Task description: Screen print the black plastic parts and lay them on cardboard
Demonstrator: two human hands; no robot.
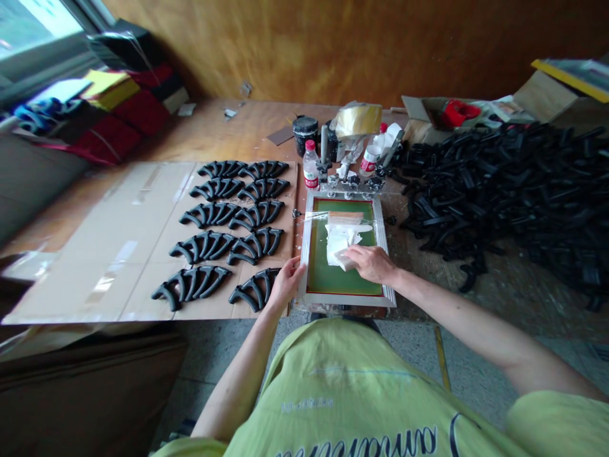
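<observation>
A screen-printing frame (390, 279) with silver edges and a green mesh (328, 281) lies in front of me. My left hand (287, 280) grips the frame's left edge near its lower corner. In my right hand (373, 262) is a pale scraper (343, 260), tilted against the mesh; my fingers partly cover it. White ink (337, 236) lies on the mesh just beyond the scraper. A wooden strip (346, 218) shows at the far end of the ink. Clamps with black knobs (353, 181) hold the frame's far side.
Rows of black curved parts (205, 245) lie on cardboard (143, 254) to the left. A large heap of black parts (499, 184) covers the right side. Behind the frame stand a red-capped bottle (311, 166), a black tub (305, 132) and a tape roll (359, 120).
</observation>
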